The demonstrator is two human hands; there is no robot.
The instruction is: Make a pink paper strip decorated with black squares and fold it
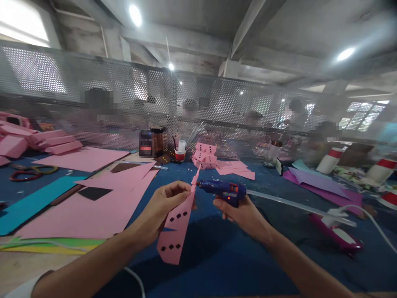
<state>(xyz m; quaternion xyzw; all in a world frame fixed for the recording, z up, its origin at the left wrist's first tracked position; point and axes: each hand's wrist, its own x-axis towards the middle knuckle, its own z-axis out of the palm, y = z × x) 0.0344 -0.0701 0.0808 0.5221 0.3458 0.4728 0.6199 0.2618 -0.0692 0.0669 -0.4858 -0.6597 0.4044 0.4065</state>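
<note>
My left hand (166,205) pinches a folded pink paper piece (177,242) with rows of small black diamonds, holding it above the blue tabletop. In my right hand (238,213) is a dark blue hot glue gun (217,188), its small light glowing red. A long clear glue stick (288,203) juts out of the gun's rear. The nozzle meets or nearly meets the upper edge of the pink paper; I cannot tell whether they touch. Behind them stands a stack of pink pieces with black dots (205,155), beside flat pink strips (237,169).
Pink sheets (93,211), a teal strip (40,203) and scissors (25,174) lie left. A red and white cup (180,155) and a brown jar (157,140) stand behind. To the right are purple sheets (322,188) and a magenta power strip (336,236). A perforated metal screen (192,95) runs across the back.
</note>
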